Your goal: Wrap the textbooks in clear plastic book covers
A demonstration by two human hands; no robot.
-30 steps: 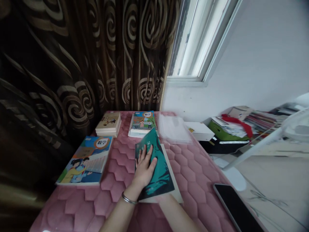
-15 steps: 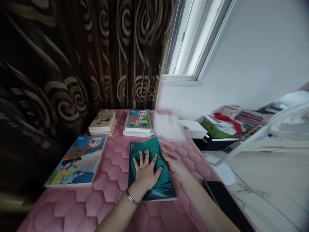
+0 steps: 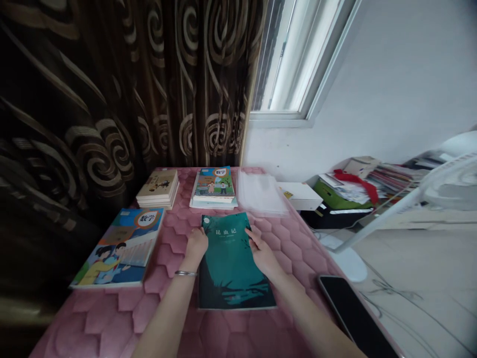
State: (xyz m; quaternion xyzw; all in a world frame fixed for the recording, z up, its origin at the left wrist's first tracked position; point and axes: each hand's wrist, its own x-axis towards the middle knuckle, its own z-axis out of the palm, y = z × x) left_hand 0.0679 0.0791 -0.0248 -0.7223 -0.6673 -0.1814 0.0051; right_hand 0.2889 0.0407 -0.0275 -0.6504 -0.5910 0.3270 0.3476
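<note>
A teal paperback book (image 3: 234,263) with white characters on its cover lies on the pink quilted surface (image 3: 171,318). My left hand (image 3: 196,246), with a silver bangle at the wrist, has its fingers closed on the book's upper left edge. At the upper right edge, my right hand (image 3: 262,252) grips the same book between thumb and fingers. To the left lies a blue math textbook (image 3: 122,248). Beyond the teal book sit a stack of textbooks (image 3: 214,186), a stack of beige books (image 3: 158,189) and some translucent plastic sheets (image 3: 261,194).
A black phone (image 3: 354,313) rests along the right edge of the quilted surface. Past that edge are a white box (image 3: 301,195), a green bin of papers (image 3: 333,194) and a white fan (image 3: 387,214). A patterned curtain (image 3: 149,89) hangs behind the left side.
My left hand has moved off the book's cover to its left edge and closed there. My right hand has closed on the right edge, and the book now lies straighter.
</note>
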